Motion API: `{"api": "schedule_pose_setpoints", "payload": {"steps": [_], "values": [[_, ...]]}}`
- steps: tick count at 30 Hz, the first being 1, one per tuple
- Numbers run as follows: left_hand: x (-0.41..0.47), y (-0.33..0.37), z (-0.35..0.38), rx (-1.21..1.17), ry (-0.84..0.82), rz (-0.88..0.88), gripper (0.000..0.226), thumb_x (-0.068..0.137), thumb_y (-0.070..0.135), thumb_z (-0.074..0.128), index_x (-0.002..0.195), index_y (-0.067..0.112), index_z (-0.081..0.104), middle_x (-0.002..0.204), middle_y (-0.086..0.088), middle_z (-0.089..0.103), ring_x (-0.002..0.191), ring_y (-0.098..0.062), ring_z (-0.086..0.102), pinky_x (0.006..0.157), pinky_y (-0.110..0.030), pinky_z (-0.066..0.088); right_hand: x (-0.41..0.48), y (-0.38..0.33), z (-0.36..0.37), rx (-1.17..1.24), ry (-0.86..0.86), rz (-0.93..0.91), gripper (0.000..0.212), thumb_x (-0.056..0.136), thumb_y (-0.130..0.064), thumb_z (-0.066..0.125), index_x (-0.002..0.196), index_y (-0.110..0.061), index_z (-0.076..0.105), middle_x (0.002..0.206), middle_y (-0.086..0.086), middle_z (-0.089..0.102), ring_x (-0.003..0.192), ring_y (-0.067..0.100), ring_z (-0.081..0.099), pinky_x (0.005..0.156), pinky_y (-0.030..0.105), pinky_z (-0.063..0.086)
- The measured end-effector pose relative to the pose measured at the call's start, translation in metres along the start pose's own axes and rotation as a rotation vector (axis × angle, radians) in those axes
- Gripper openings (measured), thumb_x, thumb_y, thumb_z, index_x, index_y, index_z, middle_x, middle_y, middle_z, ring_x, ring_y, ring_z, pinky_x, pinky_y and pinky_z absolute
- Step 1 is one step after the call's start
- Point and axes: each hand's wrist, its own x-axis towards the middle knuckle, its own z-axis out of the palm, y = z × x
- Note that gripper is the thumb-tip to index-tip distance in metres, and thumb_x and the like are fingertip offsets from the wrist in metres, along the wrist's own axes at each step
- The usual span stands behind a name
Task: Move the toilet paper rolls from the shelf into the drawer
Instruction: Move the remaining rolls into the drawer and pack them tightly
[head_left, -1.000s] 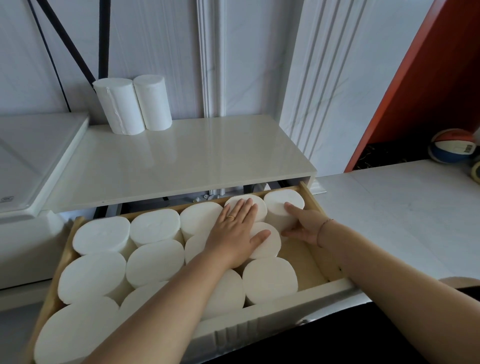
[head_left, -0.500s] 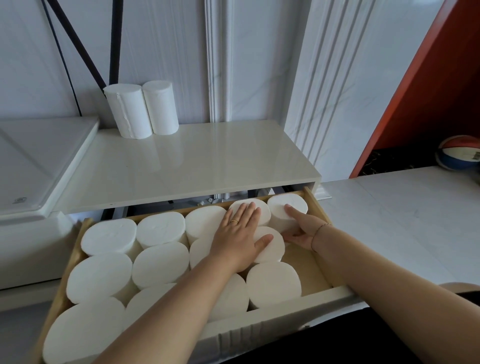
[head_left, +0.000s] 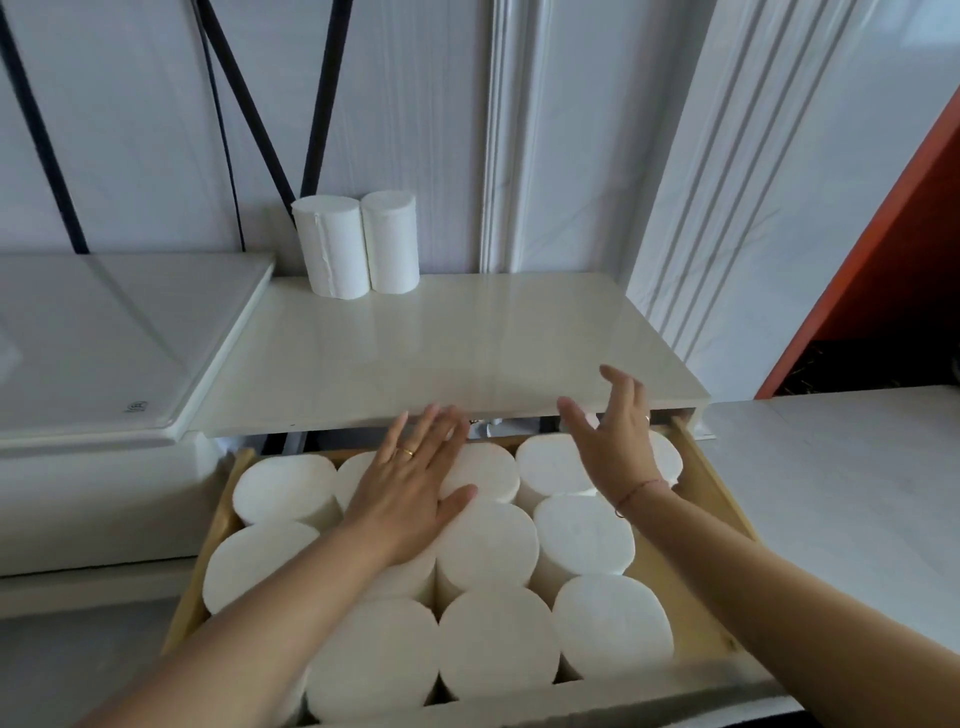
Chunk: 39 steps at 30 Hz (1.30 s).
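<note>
1. On the shelf (head_left: 467, 353): two rolls (head_left: 358, 249), upright, side by side and touching, far back on the left against the wall (head_left: 426, 130). Not yet moved.
2. In the drawer (head_left: 711, 509), pulled out below the shelf: packed rolls (head_left: 488, 551), on end in rows, flat tops up, pressed close together. Bare strip of drawer floor along the right wall.
3. Left hand (head_left: 415, 488): flat, palm down, fingers straight, over the tops of the middle back rolls. Gripping nothing. Touching or just above them: cannot tell. Ring (head_left: 409, 452) on one finger.
4. Right hand (head_left: 615, 441): raised above the back-right rolls, near the shelf's front edge, fingers spread and loosely curved, empty. Thin red cord (head_left: 641, 487) at the wrist.
5. Handling, as judged: light, soft, easily dented. Papery surface, so good grip and little chance of slipping. Unhurt by a knock or a drop, but squashed out of round by a hard squeeze.
6. Where to take hold: round the middle of the side, thumb one way, fingers opposite, with gentle pressure. One per hand probably fine. With the pair touching, easiest from the outer sides or from the top edge.
7. Fit, a guess only: bare strip at right seemingly narrow. Perhaps some nudging of the packed rows leftward before setting the last two in.
</note>
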Motion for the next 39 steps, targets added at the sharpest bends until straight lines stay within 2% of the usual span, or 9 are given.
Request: {"api": "schedule_pose_setpoints", "payload": {"steps": [3, 5, 8, 10, 15, 19, 28, 31, 39], "values": [[0.004, -0.020, 0.000, 0.023, 0.024, -0.126, 0.070, 0.083, 0.060, -0.013, 0.140, 0.023, -0.028, 0.152, 0.001, -0.028, 0.138, -0.017, -0.032, 0.113, -0.040, -0.020, 0.017, -0.025, 0.032, 0.003, -0.072, -0.068, 0.065, 0.092, -0.034, 0.060, 0.144, -0.011, 0.029, 0.148, 0.007, 0.029, 0.137, 0.023, 0.031, 0.112, 0.030, 0.024], [0.008, -0.026, 0.000, -0.008, 0.045, -0.190, 0.072, 0.085, 0.060, -0.008, 0.145, 0.022, -0.019, 0.155, -0.001, -0.019, 0.141, -0.019, -0.023, 0.114, -0.041, -0.017, 0.032, -0.043, 0.056, -0.007, -0.102, -0.102, 0.068, 0.091, -0.035, 0.060, 0.145, -0.008, 0.029, 0.148, 0.009, 0.030, 0.137, 0.024, 0.033, 0.112, 0.029, 0.025], [0.016, -0.031, -0.005, -0.101, 0.146, -0.263, 0.073, 0.091, 0.057, 0.011, 0.148, 0.014, 0.021, 0.156, -0.009, 0.018, 0.144, -0.028, 0.014, 0.117, -0.048, 0.010, 0.058, -0.067, 0.093, 0.003, -0.153, -0.153, 0.074, 0.089, -0.037, 0.064, 0.146, -0.007, 0.027, 0.149, 0.010, 0.030, 0.138, 0.026, 0.033, 0.111, 0.029, 0.025], [0.021, -0.035, -0.006, -0.121, 0.170, -0.334, 0.072, 0.093, 0.056, 0.014, 0.144, 0.011, 0.036, 0.152, -0.012, 0.030, 0.140, -0.031, 0.028, 0.115, -0.050, 0.019, 0.077, -0.082, 0.119, 0.018, -0.199, -0.181, 0.080, 0.087, -0.041, 0.065, 0.148, -0.008, 0.024, 0.151, 0.008, 0.027, 0.139, 0.025, 0.031, 0.113, 0.032, 0.026], [0.030, -0.052, -0.004, -0.070, 0.139, -0.475, 0.072, 0.094, 0.056, 0.010, 0.139, 0.011, 0.043, 0.148, -0.013, 0.038, 0.138, -0.032, 0.032, 0.114, -0.050, 0.019, 0.129, -0.111, 0.173, 0.069, -0.275, -0.167, 0.097, 0.083, -0.048, 0.068, 0.152, -0.010, 0.012, 0.158, 0.006, 0.017, 0.145, 0.024, 0.021, 0.118, 0.039, 0.023], [0.030, -0.074, -0.004, -0.066, 0.136, -0.594, 0.074, 0.094, 0.057, 0.003, 0.137, 0.012, 0.045, 0.144, -0.010, 0.044, 0.136, -0.029, 0.035, 0.113, -0.048, 0.022, 0.171, -0.119, 0.206, 0.144, -0.281, -0.126, 0.107, 0.077, -0.047, 0.074, 0.152, -0.009, 0.008, 0.160, 0.006, 0.014, 0.147, 0.022, 0.017, 0.118, 0.035, 0.020], [0.028, -0.079, -0.002, -0.094, 0.143, -0.618, 0.069, 0.097, 0.053, 0.010, 0.138, 0.010, 0.045, 0.144, -0.010, 0.045, 0.136, -0.028, 0.036, 0.114, -0.046, 0.022, 0.240, -0.113, 0.251, 0.325, -0.289, -0.031, 0.120, 0.068, -0.043, 0.083, 0.152, -0.015, 0.003, 0.157, 0.006, 0.020, 0.143, 0.024, 0.026, 0.116, 0.046, 0.028], [0.028, -0.079, -0.001, -0.096, 0.152, -0.620, 0.068, 0.097, 0.052, 0.011, 0.137, 0.010, 0.047, 0.143, -0.011, 0.046, 0.135, -0.029, 0.037, 0.113, -0.047, 0.024, 0.253, -0.114, 0.257, 0.394, -0.305, -0.071, 0.116, 0.063, -0.035, 0.087, 0.149, -0.015, 0.012, 0.146, 0.003, 0.033, 0.134, 0.022, 0.037, 0.112, 0.047, 0.035], [0.028, -0.079, 0.002, -0.086, 0.171, -0.625, 0.067, 0.097, 0.052, 0.013, 0.136, 0.011, 0.048, 0.142, -0.010, 0.046, 0.135, -0.028, 0.037, 0.113, -0.046, 0.024, 0.264, -0.108, 0.263, 0.430, -0.340, -0.087, 0.105, 0.064, -0.023, 0.085, 0.145, -0.021, 0.018, 0.135, -0.002, 0.043, 0.121, 0.018, 0.046, 0.101, 0.040, 0.045]]}}
